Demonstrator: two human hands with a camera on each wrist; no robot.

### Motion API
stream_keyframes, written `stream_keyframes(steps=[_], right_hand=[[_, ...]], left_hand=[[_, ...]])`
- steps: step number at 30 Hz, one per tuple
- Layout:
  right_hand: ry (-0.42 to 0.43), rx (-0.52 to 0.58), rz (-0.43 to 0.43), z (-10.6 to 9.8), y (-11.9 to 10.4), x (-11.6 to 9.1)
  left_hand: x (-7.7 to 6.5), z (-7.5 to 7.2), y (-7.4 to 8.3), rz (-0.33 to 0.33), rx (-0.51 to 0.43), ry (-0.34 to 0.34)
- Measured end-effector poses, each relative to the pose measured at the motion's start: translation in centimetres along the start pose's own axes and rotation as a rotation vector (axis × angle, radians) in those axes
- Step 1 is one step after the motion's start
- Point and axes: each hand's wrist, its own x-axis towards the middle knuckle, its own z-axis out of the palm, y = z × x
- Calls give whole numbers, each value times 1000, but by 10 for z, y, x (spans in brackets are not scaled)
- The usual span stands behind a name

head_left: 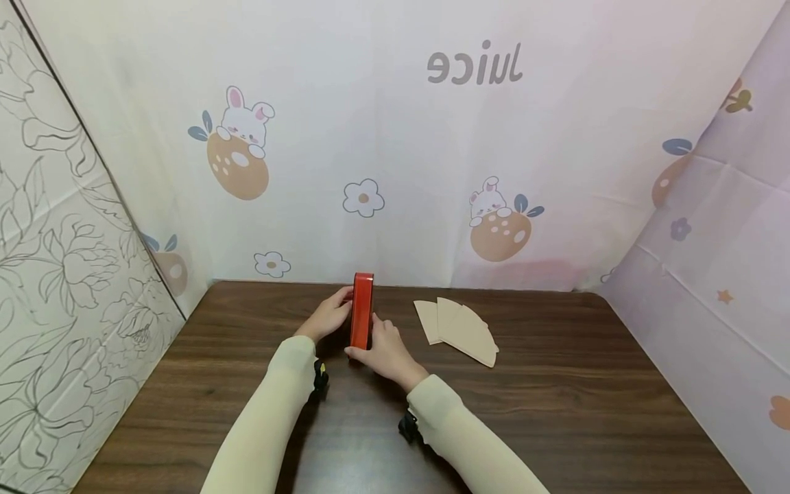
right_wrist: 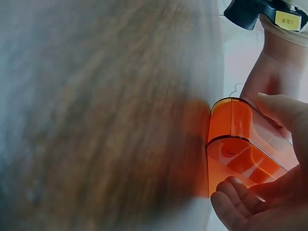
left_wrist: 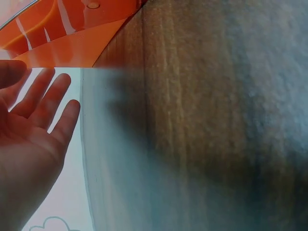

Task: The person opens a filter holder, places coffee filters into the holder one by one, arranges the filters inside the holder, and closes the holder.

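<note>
Head view: both sleeves (head_left: 256,425) run off the bottom; right of centre, papers (head_left: 465,333) partly hide one another. Left wrist view: the box (left_wrist: 72,50) is cut off at upper left, the left hand (left_wrist: 33,139) by the left edge. Right wrist view: the right hand (right_wrist: 284,197) is cut by the right edge; the table (right_wrist: 106,115) at left is blurred.

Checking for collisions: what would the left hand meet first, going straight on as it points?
The left hand would likely meet the orange container first; any remaining gap is unclear.
</note>
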Motion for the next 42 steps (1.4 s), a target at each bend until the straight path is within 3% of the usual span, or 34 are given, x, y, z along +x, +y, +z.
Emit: stream_keyframes(steps=[9, 32, 42], right_hand=[[9, 24, 5, 4, 1, 7], [-9, 98, -23, 3, -2, 8], [-10, 77, -16, 1, -6, 7]], left_hand=[[0, 1, -1, -2, -5, -53], [-1, 1, -1, 2, -18, -67], [-2, 1, -1, -1, -8, -66]])
